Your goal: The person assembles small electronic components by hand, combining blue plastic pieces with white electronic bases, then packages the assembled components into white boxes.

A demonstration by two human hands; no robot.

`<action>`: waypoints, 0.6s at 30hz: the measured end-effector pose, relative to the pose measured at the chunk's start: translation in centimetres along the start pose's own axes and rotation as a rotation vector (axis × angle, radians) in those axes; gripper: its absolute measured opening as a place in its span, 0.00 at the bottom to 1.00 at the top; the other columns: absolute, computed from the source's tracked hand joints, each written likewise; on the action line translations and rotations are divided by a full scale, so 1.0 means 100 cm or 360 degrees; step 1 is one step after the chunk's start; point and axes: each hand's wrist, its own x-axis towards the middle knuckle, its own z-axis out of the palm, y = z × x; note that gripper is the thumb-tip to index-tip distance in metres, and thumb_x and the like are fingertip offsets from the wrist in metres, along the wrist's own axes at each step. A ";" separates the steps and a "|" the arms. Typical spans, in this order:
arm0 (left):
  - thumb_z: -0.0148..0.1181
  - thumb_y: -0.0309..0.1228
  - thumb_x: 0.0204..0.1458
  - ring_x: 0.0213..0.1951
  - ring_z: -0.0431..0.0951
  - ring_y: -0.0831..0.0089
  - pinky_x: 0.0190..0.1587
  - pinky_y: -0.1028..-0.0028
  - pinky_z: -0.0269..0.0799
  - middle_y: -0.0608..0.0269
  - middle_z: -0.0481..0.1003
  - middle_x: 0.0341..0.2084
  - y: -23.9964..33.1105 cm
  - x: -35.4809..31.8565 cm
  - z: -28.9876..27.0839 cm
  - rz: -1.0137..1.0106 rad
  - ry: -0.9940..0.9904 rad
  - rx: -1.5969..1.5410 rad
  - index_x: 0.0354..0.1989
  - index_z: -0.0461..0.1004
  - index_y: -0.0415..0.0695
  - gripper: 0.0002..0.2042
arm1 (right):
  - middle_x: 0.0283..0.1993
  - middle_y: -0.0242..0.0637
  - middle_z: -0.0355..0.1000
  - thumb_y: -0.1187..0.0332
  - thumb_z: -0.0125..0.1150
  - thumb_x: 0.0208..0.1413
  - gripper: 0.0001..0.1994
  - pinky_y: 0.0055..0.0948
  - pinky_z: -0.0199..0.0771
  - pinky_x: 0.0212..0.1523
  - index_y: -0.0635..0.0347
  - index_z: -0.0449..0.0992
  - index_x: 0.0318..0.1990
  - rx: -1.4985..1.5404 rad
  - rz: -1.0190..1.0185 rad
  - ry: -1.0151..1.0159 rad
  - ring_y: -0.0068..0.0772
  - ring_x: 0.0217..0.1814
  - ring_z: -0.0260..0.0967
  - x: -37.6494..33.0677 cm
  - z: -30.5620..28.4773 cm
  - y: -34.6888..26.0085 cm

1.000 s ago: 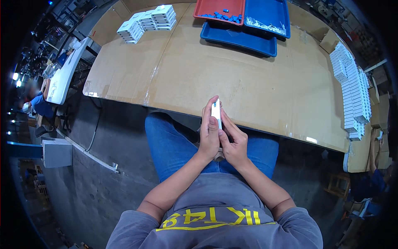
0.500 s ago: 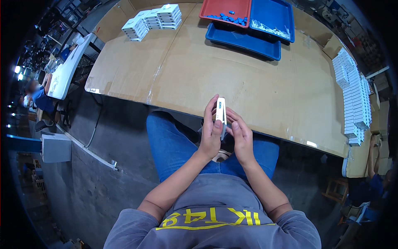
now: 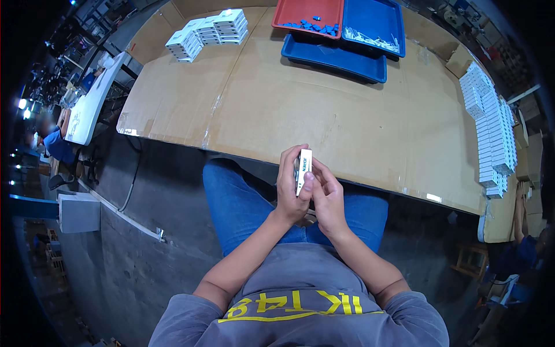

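A small white, flat rectangular plastic piece (image 3: 304, 168) with dark print on its narrow face stands on edge between my hands, just off the table's near edge. My left hand (image 3: 288, 188) wraps round its left side, fingers closed behind it. My right hand (image 3: 329, 199) presses against its right side, the thumb on the lower part of the printed face. A thin dark strip shows along the piece's left side. Its broad sides are mostly hidden by my fingers.
The cardboard-covered table (image 3: 272, 110) lies ahead. White pieces are stacked at its far left (image 3: 201, 36) and along its right side (image 3: 491, 127). At the back stand a red tray (image 3: 289, 13) of small blue parts, a blue tray (image 3: 370, 17) of white sticks, and another blue tray (image 3: 329, 58).
The wedge-shaped gap seen along the piece's right side no longer shows. My hands have come closer together, the piece has turned and sits slightly nearer me, and my right thumb now rests on it.
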 end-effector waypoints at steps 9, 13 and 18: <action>0.46 0.50 0.57 0.54 0.73 0.57 0.58 0.62 0.70 0.42 0.68 0.55 0.001 -0.005 -0.001 0.0122 0.0113 -0.0290 0.61 0.66 0.28 0.35 | 0.71 0.46 0.69 0.70 0.55 0.73 0.24 0.29 0.66 0.69 0.69 0.64 0.73 -0.0200 -0.0147 -0.0100 0.29 0.69 0.67 -0.011 -0.002 0.003; 0.46 0.52 0.59 0.58 0.71 0.55 0.63 0.61 0.67 0.41 0.66 0.58 0.001 -0.009 -0.001 0.0037 0.0087 -0.0400 0.63 0.64 0.27 0.37 | 0.68 0.45 0.72 0.69 0.56 0.72 0.25 0.28 0.67 0.67 0.69 0.64 0.72 -0.0218 -0.0210 -0.0086 0.27 0.66 0.69 -0.010 -0.001 0.004; 0.43 0.65 0.63 0.64 0.66 0.51 0.68 0.57 0.60 0.39 0.62 0.63 -0.012 -0.005 -0.004 0.0175 -0.0065 -0.0210 0.72 0.56 0.28 0.47 | 0.61 0.40 0.75 0.60 0.55 0.74 0.27 0.26 0.73 0.58 0.69 0.65 0.72 -0.0116 0.0076 -0.0036 0.22 0.59 0.70 0.001 -0.014 0.004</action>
